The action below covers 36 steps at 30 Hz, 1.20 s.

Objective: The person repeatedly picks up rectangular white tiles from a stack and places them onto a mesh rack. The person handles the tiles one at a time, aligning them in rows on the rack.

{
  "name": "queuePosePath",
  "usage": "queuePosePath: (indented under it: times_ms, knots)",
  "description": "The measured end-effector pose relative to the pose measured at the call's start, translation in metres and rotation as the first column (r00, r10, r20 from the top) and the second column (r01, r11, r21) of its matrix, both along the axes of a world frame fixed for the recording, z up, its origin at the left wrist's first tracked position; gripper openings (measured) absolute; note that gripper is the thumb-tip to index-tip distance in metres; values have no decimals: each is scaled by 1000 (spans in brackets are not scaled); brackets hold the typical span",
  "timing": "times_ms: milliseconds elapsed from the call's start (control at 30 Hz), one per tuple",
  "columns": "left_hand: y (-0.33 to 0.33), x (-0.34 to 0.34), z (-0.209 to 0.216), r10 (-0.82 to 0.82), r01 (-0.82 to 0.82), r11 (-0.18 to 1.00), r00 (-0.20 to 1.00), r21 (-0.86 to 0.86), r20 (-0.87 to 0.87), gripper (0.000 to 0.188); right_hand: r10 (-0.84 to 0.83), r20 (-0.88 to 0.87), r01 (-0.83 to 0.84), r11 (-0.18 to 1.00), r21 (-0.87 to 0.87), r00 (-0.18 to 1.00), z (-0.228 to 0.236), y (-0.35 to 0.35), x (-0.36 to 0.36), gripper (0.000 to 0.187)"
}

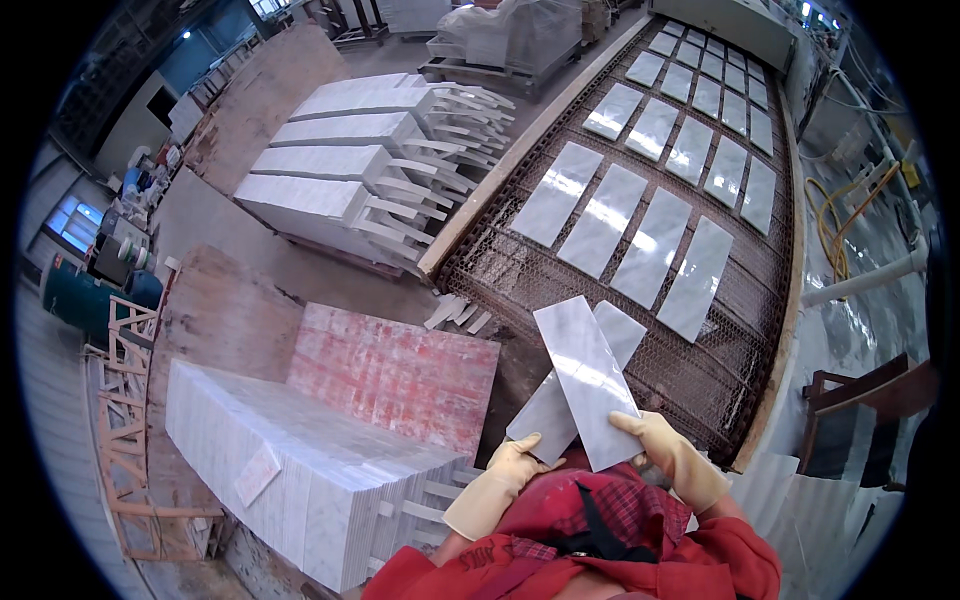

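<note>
Both my hands wear pale yellow rubber gloves. My right hand [680,458] is closed on the lower right edge of a glossy white-grey marble tile [588,385], long and rectangular, tilted up in front of me. Behind it, crossing at a slant, is a second marble tile [540,412]; my left hand [510,480] grips its lower end, thumb on the face. The front tile covers the middle of the rear one. Beyond them, rows of similar wet-looking tiles [625,215] lie spaced apart on a mesh conveyor [490,285].
Left of me, a long row of upright tiles [270,450] stands beside a red-stained board [400,375]. Farther off are stacked tile blocks [310,200] with thin strips sticking out. A wooden rail [530,140] edges the conveyor; a machine housing [725,30] spans its far end. Yellow hoses [835,225] hang at right.
</note>
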<state>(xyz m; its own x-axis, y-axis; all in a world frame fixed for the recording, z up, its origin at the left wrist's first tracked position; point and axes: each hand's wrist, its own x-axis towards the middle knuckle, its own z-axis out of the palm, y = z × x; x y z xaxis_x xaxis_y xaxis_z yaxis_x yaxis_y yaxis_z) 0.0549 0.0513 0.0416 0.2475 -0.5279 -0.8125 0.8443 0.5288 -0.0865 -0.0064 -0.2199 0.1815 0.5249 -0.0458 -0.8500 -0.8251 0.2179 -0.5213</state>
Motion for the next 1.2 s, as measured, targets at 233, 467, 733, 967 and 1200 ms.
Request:
queuePosePath:
  times_ms: [233, 467, 733, 967, 1200]
  knots:
    - [-14, 5, -20, -47, 46, 998, 999, -37, -9, 54, -290, 87, 298, 949, -101, 953, 4, -22, -33, 46]
    - [-36, 16, 27, -114, 113, 993, 992, 16, 59, 63, -572, 214, 610, 728, -314, 792, -26, -110, -32, 49]
    - [-53, 25, 32, -165, 168, 954, 986, 246, -35, 60, -630, 282, 674, 561, -480, 724, -54, -227, -2, 60]
    - [-60, 21, 32, -154, 142, 949, 988, 282, 23, 62, -635, 260, 657, 535, -531, 727, -91, -289, 19, 61]
    - [-66, 22, 37, -174, 154, 934, 984, 322, 37, 64, -638, 240, 650, 548, -527, 732, -94, -286, 10, 64]
